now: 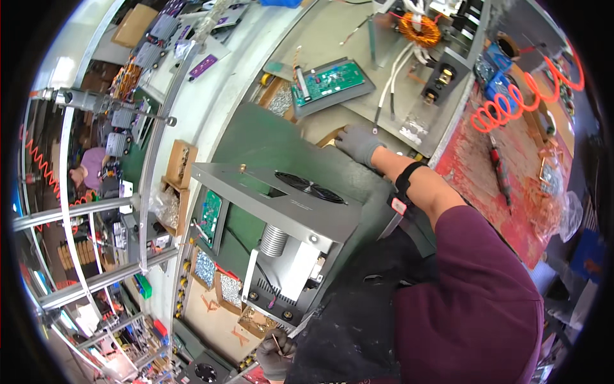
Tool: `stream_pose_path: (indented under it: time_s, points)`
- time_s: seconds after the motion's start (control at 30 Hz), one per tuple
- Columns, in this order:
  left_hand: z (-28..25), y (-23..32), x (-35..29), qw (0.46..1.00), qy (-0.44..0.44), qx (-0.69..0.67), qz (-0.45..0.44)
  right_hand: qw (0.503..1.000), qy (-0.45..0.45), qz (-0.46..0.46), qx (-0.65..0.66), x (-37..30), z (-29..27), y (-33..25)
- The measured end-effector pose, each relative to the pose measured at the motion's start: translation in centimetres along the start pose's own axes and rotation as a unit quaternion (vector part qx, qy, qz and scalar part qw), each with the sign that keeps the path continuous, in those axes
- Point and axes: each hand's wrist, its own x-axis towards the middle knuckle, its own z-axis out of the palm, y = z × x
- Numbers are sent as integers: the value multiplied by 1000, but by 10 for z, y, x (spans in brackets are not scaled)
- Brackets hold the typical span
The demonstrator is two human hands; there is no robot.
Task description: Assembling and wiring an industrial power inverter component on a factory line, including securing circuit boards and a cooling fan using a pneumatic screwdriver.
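My right hand [358, 144], in a grey glove, reaches across the green mat to a small cardboard tray [329, 137]. Its fingers are curled at the tray's edge; whatever they pinch is hidden. Low in the picture my left hand [275, 356], also gloved, is closed around a thin pale rod [277, 344]. Between the hands stands a grey metal housing [256, 187] with a round black fan grille [310, 187], its side open. Inside it are a ribbed metal coil [274, 241], a white panel and a green circuit board [210, 216].
Boxes of small fasteners [229, 288] line the bench's left side. Beyond the mat, another green circuit board [332, 83] lies on a grey plate, near a chassis with a copper-wound ring [419, 30]. A red coiled hose [511, 105] and a screwdriver-like tool [500, 169] are at right.
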Motion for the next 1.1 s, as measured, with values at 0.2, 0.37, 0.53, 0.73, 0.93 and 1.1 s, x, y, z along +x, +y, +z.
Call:
stream_pose_path:
  time_s: [0.2, 0.37, 0.53, 0.73, 0.93, 1.1]
  points:
    - [32, -13, -19, 992, 123, 34, -26, 992, -120, 20, -46, 23, 7, -3]
    - [3, -27, -26, 992, 101, -7, -75, 991, -122, 52, -15, 23, 2, 0]
    - [-23, -51, 0, 993, -1, -69, -90, 996, -64, 62, -21, 24, 20, -4]
    - [-71, -78, 28, 974, -195, -114, -28, 995, -65, 57, 42, 15, 17, 0]
    - [-122, -107, 47, 915, -364, -164, 68, 986, -18, 62, 154, 9, 6, 8]
    - [-132, -119, 66, 830, -500, -187, 162, 975, -62, 96, 192, 16, -2, -1]
